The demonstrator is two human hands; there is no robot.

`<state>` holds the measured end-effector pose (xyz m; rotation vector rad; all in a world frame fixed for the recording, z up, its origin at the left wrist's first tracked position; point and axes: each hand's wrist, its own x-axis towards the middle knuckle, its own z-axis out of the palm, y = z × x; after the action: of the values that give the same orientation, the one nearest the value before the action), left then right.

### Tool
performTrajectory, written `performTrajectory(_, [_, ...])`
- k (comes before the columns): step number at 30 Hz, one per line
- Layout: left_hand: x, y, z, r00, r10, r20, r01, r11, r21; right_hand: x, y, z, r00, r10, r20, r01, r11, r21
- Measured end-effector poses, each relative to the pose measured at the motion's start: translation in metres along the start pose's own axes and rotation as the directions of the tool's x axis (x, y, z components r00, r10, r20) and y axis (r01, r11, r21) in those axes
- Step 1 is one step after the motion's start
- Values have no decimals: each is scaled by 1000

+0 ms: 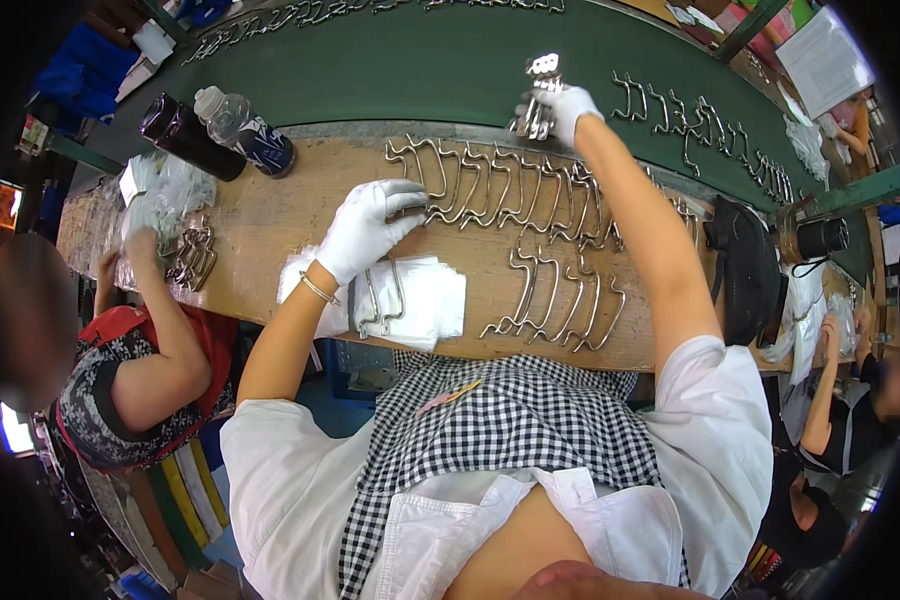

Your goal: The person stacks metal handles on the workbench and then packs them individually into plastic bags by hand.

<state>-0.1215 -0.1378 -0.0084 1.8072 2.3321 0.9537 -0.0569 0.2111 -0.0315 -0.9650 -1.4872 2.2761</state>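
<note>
While the white-gloved right hand (573, 112) closes round a bundle of shiny silver metal pieces (544, 78), upper centre, the white-gloved left hand (372, 228), half-curled, sits nearer the row of bent silver metal hooks (511, 190), at its left end; grasp unclear. Row's long axis: left-right, mid-frame.

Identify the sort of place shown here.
Probably a factory workshop: rows of bent metal rods lie on a wooden bench and a long green belt-like surface, with other people seated alongside.
</note>
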Motion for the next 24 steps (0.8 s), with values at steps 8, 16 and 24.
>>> performTrajectory(8, [23, 16, 14, 958, 1, 287, -70, 971, 227, 63, -45, -140, 944, -177, -279, 151, 982, -111])
performTrajectory(16, [28, 22, 32, 906, -172, 386, 54, 954, 296, -126, -19, -114, 925, -235, 299, 360, 287, -888])
performTrajectory(24, [33, 26, 37, 923, -138, 359, 27, 954, 297, -195, 24, -71, 951, -94, 293, 261, -263, -929])
